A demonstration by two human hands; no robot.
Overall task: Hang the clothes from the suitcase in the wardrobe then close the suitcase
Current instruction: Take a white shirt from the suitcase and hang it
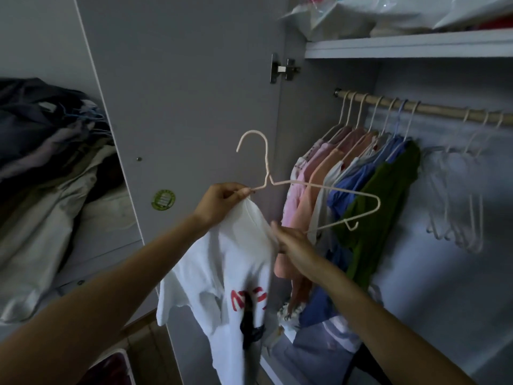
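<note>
I'm holding a pale wire hanger [305,187] up in front of the open wardrobe, left hand [222,201] pinching its left shoulder together with the neck of the white T-shirt [236,273]; fingers curled tight on both. Right hand [291,241] is blurred, gripping the shirt's fabric edge just under the hanger's lower bar, seemingly pulling cloth toward the free right arm of the hanger; I can't tell whether any finger is also on the wire. The shirt is hanging off the left end only, the body drooping down in front of the wardrobe door [180,93], so I'm judging it as half threaded at best. Risks from here: the hanger's right end is poking toward the green garment [388,204] on the rail [416,107], so it could snag that fabric while I'm working the neck over. If the left pinch is slipping, the shirt is dropping to the floor, since nothing else is supporting it. Stretching the neck opening over the wire is another one, if I'm forcing it. The hook is pointing away from the rail, so I'm needing a rotation before hanging, and a gap next to the green garment, before the empty hangers [458,195], looks like the safest slot. Suitcase isn't identifiable in view.
</note>
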